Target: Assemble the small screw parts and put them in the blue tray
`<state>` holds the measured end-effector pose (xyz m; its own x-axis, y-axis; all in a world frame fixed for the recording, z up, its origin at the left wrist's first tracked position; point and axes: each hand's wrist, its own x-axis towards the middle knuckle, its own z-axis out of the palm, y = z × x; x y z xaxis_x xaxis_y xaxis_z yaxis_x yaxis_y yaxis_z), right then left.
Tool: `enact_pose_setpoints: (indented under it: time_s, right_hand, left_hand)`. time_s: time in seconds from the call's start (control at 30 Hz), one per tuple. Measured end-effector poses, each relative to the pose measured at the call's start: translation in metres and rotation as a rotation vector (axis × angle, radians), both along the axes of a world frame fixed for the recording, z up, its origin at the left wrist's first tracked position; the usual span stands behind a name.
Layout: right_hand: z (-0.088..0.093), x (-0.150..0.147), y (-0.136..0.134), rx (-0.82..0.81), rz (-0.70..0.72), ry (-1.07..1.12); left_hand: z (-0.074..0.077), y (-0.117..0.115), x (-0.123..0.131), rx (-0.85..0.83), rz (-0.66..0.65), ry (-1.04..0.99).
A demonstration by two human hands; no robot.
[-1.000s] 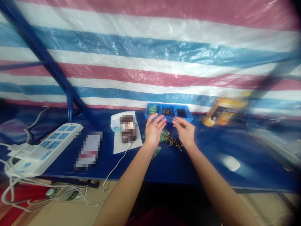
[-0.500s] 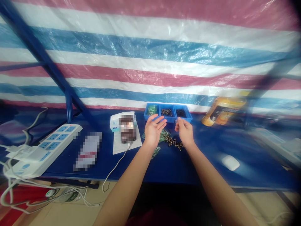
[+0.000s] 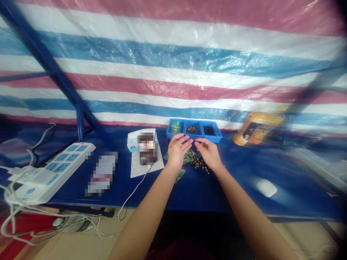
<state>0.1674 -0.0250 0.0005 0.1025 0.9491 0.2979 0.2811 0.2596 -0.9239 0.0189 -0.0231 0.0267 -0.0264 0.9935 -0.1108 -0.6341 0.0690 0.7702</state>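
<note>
- Left hand (image 3: 176, 151): forearm reaching up from the lower left, wrist low, hand raised just above the tabletop (image 3: 189, 191). Fingers (image 3: 184, 141) open and slightly spread, angled up and right, tips just short of the tray; nothing held.
- Right hand (image 3: 208, 154): forearm reaching in from the lower right, hand angled up and left, tilted toward the left hand. Fingers (image 3: 199, 142) loosely curved and close together, tips near the tray's front wall; cannot tell whether anything small sits in them.
- Hands: near each other, not touching.
- Tray (image 3: 194, 138): blue, three compartments, behind the hands. Left holds green pieces (image 3: 175, 127), middle dark screws (image 3: 192, 129), right black parts (image 3: 209, 130).
- Screw pile (image 3: 199, 162): loose brass-coloured screws on the tabletop, just in front of the right hand's fingers.
- Green scraps (image 3: 180, 176): beside the pile, under the left wrist.
- Power strip (image 3: 51, 173): white, far left, cables trailing off the edge.
- Packet (image 3: 102, 173): blurred.
- Yellow container (image 3: 257, 128): lying on its side, right of the tray.
- Mouse (image 3: 266, 188): white, right.
</note>
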Motion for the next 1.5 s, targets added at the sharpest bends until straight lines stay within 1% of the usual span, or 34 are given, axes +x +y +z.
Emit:
enact_pose_setpoints:
  time_s: [0.07, 0.17, 0.27, 0.33, 0.47, 0.7, 0.87, 0.97, 1.03, 1.1, 1.23, 1.37, 1.5]
  right_hand:
    - [0.001, -0.003, -0.004, 0.130, 0.025, -0.092]
    - [0.001, -0.005, -0.008, 0.307, 0.023, -0.234]
    - [0.000, -0.005, -0.008, 0.410, 0.032, -0.359]
    - [-0.002, -0.003, -0.007, 0.437, 0.061, -0.423]
    - [-0.004, -0.002, -0.006, 0.410, 0.101, -0.468]
    - [-0.003, -0.003, -0.007, 0.343, 0.091, -0.453]
    - [-0.003, -0.003, -0.008, 0.352, 0.096, -0.467]
    - [-0.003, -0.002, -0.007, 0.366, 0.083, -0.446]
    - [-0.004, -0.001, -0.005, 0.360, 0.057, -0.418]
    - [-0.006, 0.001, -0.003, 0.348, 0.014, -0.381]
    - [-0.010, 0.005, 0.001, 0.305, -0.045, -0.310]
    - [-0.009, 0.005, 0.002, 0.310, -0.051, -0.302]
    - [-0.007, 0.003, 0.001, 0.330, -0.070, -0.309]
  left_hand:
    - [-0.002, -0.001, 0.003, 0.041, -0.032, 0.084]
    - [-0.009, -0.001, 0.007, 0.123, -0.075, 0.260]
    - [-0.017, -0.001, 0.009, 0.289, -0.076, 0.462]
    - [-0.021, -0.001, 0.009, 0.363, -0.074, 0.548]
    - [-0.023, -0.001, 0.007, 0.400, -0.095, 0.590]
    - [-0.025, 0.001, 0.009, 0.456, -0.107, 0.570]
    - [-0.024, 0.002, 0.009, 0.444, -0.135, 0.544]
    - [-0.021, 0.000, 0.009, 0.389, -0.150, 0.528]
    - [-0.019, -0.001, 0.009, 0.348, -0.135, 0.534]
    - [-0.018, 0.000, 0.007, 0.325, -0.088, 0.557]
    - [-0.017, 0.002, 0.003, 0.311, 0.011, 0.679]
    - [-0.015, 0.000, 0.001, 0.347, 0.023, 0.825]
    - [-0.012, -0.002, 0.001, 0.372, 0.038, 0.866]
